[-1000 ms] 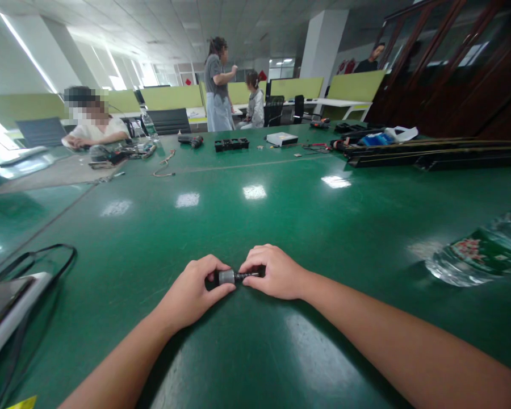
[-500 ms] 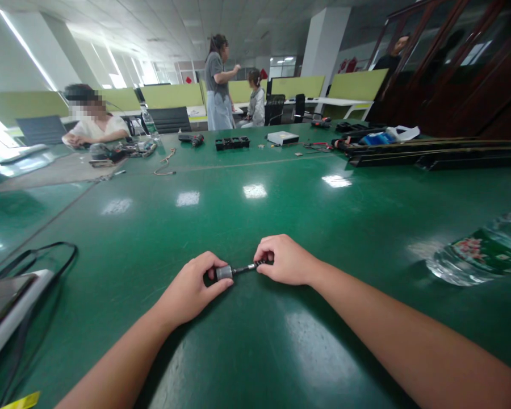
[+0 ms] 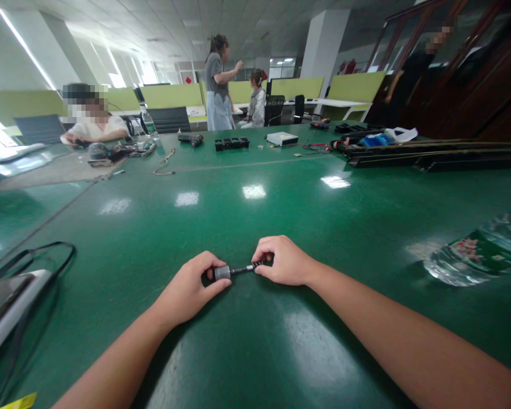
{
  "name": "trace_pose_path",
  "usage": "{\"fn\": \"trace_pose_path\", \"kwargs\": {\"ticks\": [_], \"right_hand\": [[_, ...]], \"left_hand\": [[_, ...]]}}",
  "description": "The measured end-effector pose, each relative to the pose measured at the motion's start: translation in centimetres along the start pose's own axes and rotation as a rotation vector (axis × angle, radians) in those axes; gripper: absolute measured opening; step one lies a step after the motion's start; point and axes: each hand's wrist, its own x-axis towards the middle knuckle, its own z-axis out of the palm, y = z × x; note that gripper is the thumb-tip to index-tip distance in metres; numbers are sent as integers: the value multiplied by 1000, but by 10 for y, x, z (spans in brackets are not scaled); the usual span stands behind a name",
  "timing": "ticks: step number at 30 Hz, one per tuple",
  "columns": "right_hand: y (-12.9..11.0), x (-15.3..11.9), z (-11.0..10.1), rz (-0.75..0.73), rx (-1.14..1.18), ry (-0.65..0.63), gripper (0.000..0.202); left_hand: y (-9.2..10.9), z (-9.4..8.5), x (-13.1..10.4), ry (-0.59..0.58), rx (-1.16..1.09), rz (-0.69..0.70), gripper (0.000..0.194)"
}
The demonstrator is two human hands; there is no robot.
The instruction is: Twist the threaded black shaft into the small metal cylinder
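Note:
Between thumb and fingers, my left hand grips a small grey metal cylinder, low over the green table. A thin dark shaft runs from the cylinder toward the right, with a brighter metal section near its far end. There my right hand pinches a black ridged piece between thumb and index finger. The ridged piece lines up with the shaft. My fingers partly cover both ends, so I cannot tell how the parts join.
A water bottle lies at the right. At the left are a white-edged device and a black strap. Farther back are a power drill, a black holder, a white box and long black rails. Several people are beyond.
My hands and the held parts stay almost in place, with only a slight shift in view. In the background at right, a person has moved nearer the dark cabinet.

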Motion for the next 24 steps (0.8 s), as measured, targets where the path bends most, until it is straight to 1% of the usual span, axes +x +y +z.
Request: {"fn": "trace_pose_path", "kwargs": {"ticks": [7, 9, 11, 13, 15, 21, 24], "right_hand": [[-1, 0, 3, -23, 22, -20, 10], [-1, 0, 5, -12, 57, -15, 16], [-2, 0, 8, 22, 133, -14, 28], [-3, -1, 9, 51, 231, -35, 38], [-5, -1, 10, 55, 295, -63, 44], [-8, -1, 10, 31, 255, -80, 43], [-9, -1, 11, 22, 222, -82, 41]], "left_hand": [[-1, 1, 1, 0, 3, 7, 18], [-1, 1, 1, -5, 2, 2, 18], [-2, 1, 0, -9, 1, -3, 18], [-2, 0, 0, -14, 0, -4, 18], [-2, 0, 0, -17, -1, -2, 18], [-2, 1, 1, -19, 2, -1, 18], [-1, 0, 1, -22, 6, 0, 21]]}}
